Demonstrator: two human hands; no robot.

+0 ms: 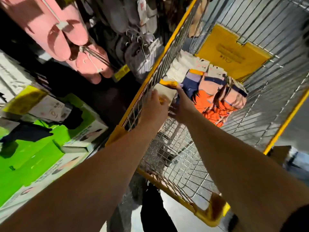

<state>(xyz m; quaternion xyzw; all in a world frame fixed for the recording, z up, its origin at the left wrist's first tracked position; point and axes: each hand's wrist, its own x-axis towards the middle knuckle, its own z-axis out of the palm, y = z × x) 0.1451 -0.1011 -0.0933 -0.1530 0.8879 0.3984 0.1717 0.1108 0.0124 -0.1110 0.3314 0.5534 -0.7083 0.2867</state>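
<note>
Both my arms reach into a wire cart with a yellow frame [172,36]. My left hand [154,106] and my right hand [181,104] both hold a small cream packet with a yellow band [167,91] near the cart's left wall. My left fingers curl round its left side and my right fingers grip its right side. Deeper in the cart lies a pile of packaged goods in orange, navy and pink [217,96], with white packets [178,67] behind it.
Pink slippers [66,37] and grey slippers [138,52] hang on racks at the upper left. Green and white boxes [50,139] are stacked at the left, with dark items on top. A yellow cardboard sheet [230,52] lines the cart's far end. Shiny floor shows below.
</note>
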